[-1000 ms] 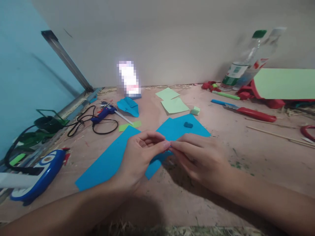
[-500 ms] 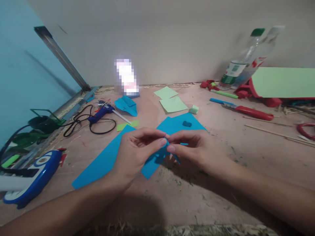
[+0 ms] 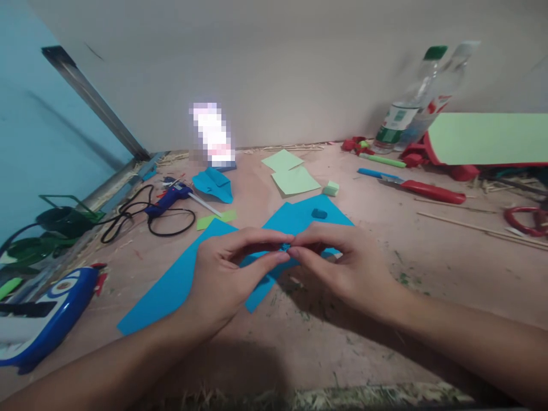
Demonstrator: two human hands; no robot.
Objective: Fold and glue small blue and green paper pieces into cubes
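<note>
Between my fingertips is a small blue piece of paper, mostly hidden by the fingers. My left hand pinches it from the left with thumb and index finger. From the right, my right hand pinches the same piece, and the fingertips of both hands meet. Below and behind them lie blue paper sheets on the table. A small dark blue roll rests on the sheet beyond my right hand. Farther back sits a folded blue paper.
A blue glue gun with a black cord lies at left, near a blue-and-white object. Pale green squares lie at the back. A red-handled knife, thin sticks and bottles occupy the right. A lit phone leans on the wall.
My right-hand fingers opened slightly around the blue paper, showing its loose ends, then closed in again beside the left fingertips. The whole view has shifted a little, with the scene sliding left.
</note>
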